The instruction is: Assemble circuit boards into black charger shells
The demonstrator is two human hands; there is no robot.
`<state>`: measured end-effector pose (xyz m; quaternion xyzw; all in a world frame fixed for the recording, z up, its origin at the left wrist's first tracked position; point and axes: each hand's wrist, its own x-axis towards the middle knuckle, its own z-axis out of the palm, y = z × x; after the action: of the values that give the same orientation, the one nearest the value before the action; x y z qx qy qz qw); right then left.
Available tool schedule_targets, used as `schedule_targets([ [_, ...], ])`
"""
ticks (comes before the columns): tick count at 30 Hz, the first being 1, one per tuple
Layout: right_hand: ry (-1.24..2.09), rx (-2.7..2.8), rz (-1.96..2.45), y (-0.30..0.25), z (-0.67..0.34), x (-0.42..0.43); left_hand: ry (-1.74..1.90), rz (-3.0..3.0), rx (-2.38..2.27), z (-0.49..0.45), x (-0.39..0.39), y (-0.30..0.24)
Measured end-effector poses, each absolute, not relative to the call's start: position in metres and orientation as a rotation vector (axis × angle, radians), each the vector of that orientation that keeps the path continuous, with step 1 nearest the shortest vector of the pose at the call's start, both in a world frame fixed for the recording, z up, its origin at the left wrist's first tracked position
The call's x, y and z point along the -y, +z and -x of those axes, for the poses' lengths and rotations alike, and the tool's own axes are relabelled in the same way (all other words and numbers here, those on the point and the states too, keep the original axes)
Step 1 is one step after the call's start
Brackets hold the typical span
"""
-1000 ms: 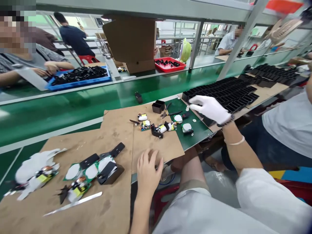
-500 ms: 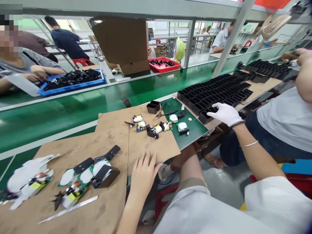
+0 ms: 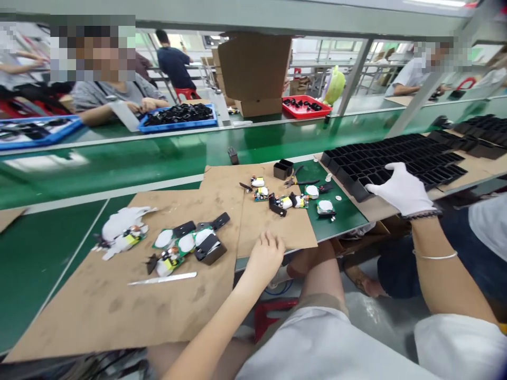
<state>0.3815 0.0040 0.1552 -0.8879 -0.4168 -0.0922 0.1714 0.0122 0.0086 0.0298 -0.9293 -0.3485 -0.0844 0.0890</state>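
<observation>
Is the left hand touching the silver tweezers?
Apart. The head view shows it plainly: the tweezers lie off to the left of the left hand, and a stretch of brown cardboard shows between them.

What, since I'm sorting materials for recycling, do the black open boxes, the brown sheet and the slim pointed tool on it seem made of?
Black open boxes: probably moulded plastic, satin, judging by their thin, uniform walls. Brown sheet: likely matt cardboard; it looks dull and stained. Slim pointed tool: perhaps smooth metal, from its silvery sheen.
</observation>
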Motion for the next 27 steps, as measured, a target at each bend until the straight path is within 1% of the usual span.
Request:
schedule_targets([
  [3,-0.267,1.321,2.305,0.177,-0.333,-0.027,-0.103,2.762,0.895,-0.023,-0.008,0.04],
  [7,-0.106,1.586,2.085,0.187,-0.267,-0.098,-0.019,2.729,0.801,-0.03,-0.009,0.05],
  [11,-0.008,1.84,1.961,0.17,-0.216,-0.178,0.034,2.676,0.742,-0.035,-0.002,0.057],
  [15,0.067,1.997,1.99,0.147,-0.185,-0.226,0.06,2.665,0.669,-0.046,0.014,0.062],
  [19,0.154,2.116,2.032,0.134,-0.191,-0.238,0.066,2.655,0.663,-0.055,0.019,0.06],
  [23,0.162,2.145,2.031,0.132,-0.223,-0.227,0.081,2.712,0.711,-0.051,0.019,0.06],
  [25,0.133,2.127,2.004,0.136,-0.241,-0.216,0.027,2.787,0.78,-0.036,0.027,0.064],
  [27,0.08,2.08,1.983,0.142,-0.255,-0.199,-0.131,2.903,0.775,-0.01,0.041,0.069],
])
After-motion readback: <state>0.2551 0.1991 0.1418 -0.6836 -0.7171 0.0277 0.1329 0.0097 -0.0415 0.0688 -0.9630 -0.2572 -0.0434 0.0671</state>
